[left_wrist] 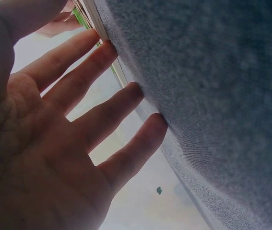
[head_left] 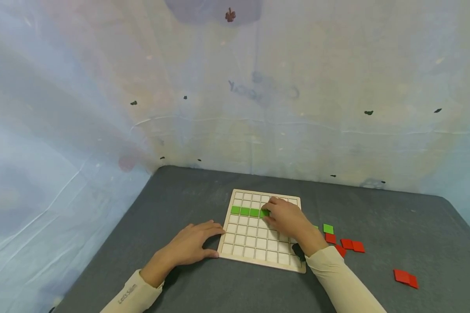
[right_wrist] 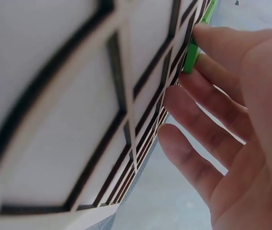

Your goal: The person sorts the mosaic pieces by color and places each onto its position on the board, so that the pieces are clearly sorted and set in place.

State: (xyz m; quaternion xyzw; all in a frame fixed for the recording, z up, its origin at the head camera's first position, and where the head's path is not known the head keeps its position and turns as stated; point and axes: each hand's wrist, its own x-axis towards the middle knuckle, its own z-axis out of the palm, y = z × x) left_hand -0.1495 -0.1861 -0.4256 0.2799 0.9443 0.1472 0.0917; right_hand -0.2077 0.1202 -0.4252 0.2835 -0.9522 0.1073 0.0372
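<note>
A light wooden grid board (head_left: 248,232) with square cells lies flat on the dark table. Along one upper row, green square tiles (head_left: 244,211) sit side by side. My right hand (head_left: 287,216) reaches over the board and pinches a green tile (right_wrist: 191,56) between thumb and index finger at the right end of that row. Its other fingers are spread near the grid in the right wrist view. Beside the board's left edge, my left hand (head_left: 190,243) rests with fingers extended, fingertips (left_wrist: 108,49) and thumb touching the edge.
Right of the board lie a loose green tile (head_left: 328,228) and several red tiles (head_left: 347,244). Two overlapping red tiles (head_left: 401,276) are farther right. A small black object (head_left: 298,251) shows by my right wrist. Pale sheeting (head_left: 258,108) rises behind the table (head_left: 196,187).
</note>
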